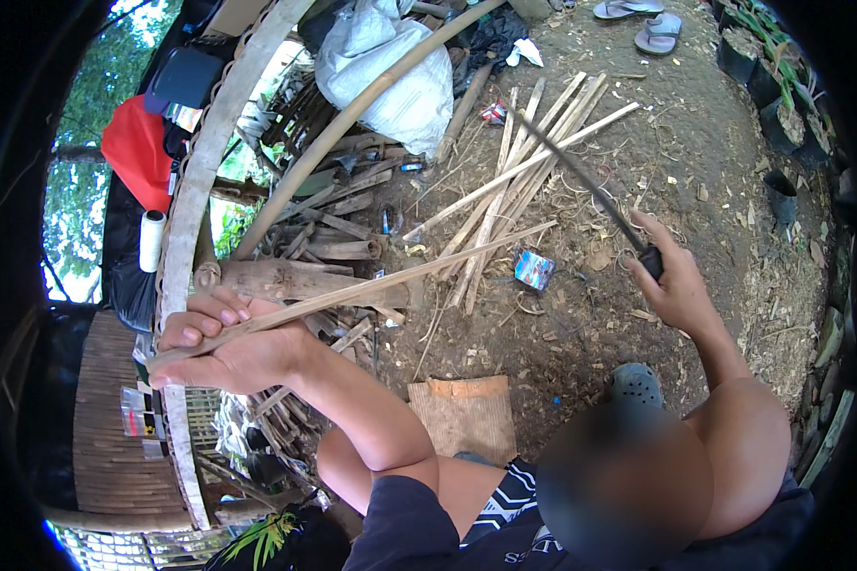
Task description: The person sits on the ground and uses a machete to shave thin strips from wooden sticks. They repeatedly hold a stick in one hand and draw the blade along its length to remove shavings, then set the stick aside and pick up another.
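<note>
My left hand (257, 344) is closed around the near end of a long, thin bamboo strip (400, 279). The strip slants up and to the right, its far tip over a pile of similar strips (519, 176) on the ground. In my right hand (681, 285) is the black handle of a long knife (590, 181). Its narrow dark blade points up and left, toward the pile and apart from the strip I hold.
A blue printed packet (535, 270) lies on the chip-strewn dirt, and a cardboard piece (462, 423) is by my feet. Split wood (343, 249) and a white sack (390, 81) crowd the left. Black plant pots (781, 128) line the right; slippers (657, 33) lie far off.
</note>
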The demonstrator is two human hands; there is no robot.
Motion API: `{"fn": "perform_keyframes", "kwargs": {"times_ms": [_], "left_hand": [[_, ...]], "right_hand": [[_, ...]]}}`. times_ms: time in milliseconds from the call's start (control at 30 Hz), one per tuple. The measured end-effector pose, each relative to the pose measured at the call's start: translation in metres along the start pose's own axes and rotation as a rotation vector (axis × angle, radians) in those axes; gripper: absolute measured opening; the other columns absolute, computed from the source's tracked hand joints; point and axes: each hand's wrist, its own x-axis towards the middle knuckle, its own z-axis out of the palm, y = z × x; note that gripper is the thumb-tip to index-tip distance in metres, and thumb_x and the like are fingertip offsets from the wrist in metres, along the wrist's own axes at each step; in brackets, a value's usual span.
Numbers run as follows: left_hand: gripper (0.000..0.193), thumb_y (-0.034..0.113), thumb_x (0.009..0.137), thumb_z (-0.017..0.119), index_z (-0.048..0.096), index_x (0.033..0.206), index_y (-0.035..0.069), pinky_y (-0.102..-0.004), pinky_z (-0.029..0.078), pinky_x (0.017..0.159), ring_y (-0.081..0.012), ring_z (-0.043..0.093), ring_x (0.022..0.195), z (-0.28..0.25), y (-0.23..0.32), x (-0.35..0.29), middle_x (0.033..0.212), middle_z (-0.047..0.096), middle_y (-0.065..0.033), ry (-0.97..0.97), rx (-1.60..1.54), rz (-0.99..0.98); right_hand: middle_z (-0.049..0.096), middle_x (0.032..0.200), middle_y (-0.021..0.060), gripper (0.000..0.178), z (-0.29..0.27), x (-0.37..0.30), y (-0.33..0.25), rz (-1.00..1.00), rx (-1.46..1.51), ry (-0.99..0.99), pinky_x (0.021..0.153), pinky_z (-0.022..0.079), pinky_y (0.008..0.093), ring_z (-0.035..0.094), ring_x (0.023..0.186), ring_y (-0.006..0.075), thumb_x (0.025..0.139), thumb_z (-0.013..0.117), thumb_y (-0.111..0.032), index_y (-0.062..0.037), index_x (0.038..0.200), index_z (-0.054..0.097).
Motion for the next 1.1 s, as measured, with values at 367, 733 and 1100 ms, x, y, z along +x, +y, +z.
{"fn": "perform_keyframes", "kwargs": {"times_ms": [367, 733, 1100], "left_hand": [[0.048, 0.056, 0.106, 0.047, 0.047, 0.077, 0.018, -0.0193, 0.029, 0.05, -0.0079, 0.035, 0.059, 0.039, 0.035, -0.021, 0.071, 0.042, 0.0049, -0.095, -0.001, 0.095], [0.039, 0.042, 0.109, 0.045, 0.046, 0.077, 0.02, -0.018, 0.029, 0.045, -0.0045, 0.036, 0.054, 0.056, 0.106, -0.099, 0.069, 0.036, 0.0089, -0.027, 0.012, 0.297], [0.033, 0.023, 0.106, 0.045, 0.042, 0.075, 0.014, -0.0189, 0.034, 0.046, -0.0048, 0.041, 0.056, 0.053, 0.122, -0.102, 0.067, 0.038, 0.007, -0.32, -0.203, 0.134]], "right_hand": [[0.071, 0.092, 0.0136, 0.061, 0.034, 0.014, -0.079, -0.645, 0.018, -0.224, 0.055, 0.057, 0.0452, 0.07, 0.065, 0.0316, 0.097, 0.062, -0.023, -0.0178, 0.155, 0.044], [0.071, 0.073, 0.014, 0.06, 0.048, -0.025, -0.029, -0.324, 0.139, -0.412, 0.057, 0.056, 0.0462, 0.07, 0.065, 0.0374, 0.099, 0.063, -0.043, -0.0076, 0.144, 0.045], [0.063, 0.063, 0.0083, 0.058, 0.042, -0.036, -0.021, -0.634, 0.257, -0.366, 0.048, 0.051, 0.0412, 0.065, 0.053, 0.0304, 0.089, 0.08, -0.039, -0.0025, 0.128, 0.056]]}}
